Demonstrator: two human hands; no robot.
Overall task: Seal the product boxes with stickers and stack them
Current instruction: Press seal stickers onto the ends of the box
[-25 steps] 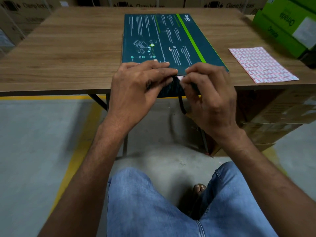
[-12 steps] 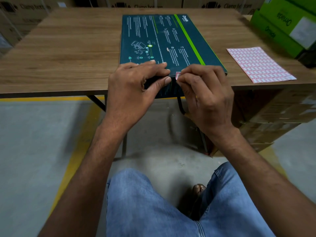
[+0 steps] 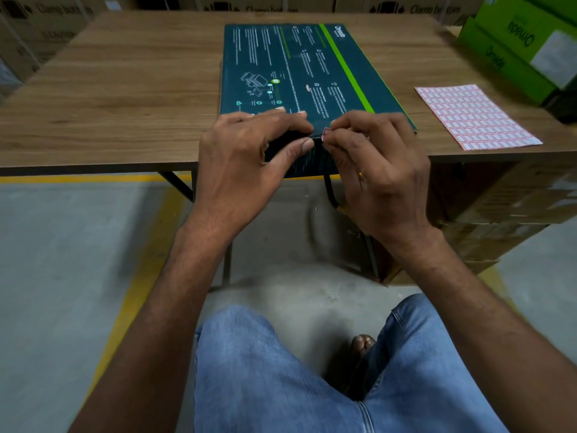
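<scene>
Teal product box [image 3: 296, 73] lies flat on the worktop [image 3: 125, 98], near end jutting over the edge. Left hand [image 3: 246, 164] clamps that end flap, thumb on its face, fingers on top. Right hand [image 3: 381, 173] pinches a red-edged sticker [image 3: 325, 133] at the seam: best to straddle the edge, then rub both halves flat.

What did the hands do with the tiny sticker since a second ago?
Not much. The right hand keeps pinching the sticker at the near top edge of the dark box, and has tipped it up slightly so more of its pink face shows. The left hand still grips the box's near end, fingers on top, thumb on the front. The box, the sticker sheet and the green boxes stayed put.
</scene>
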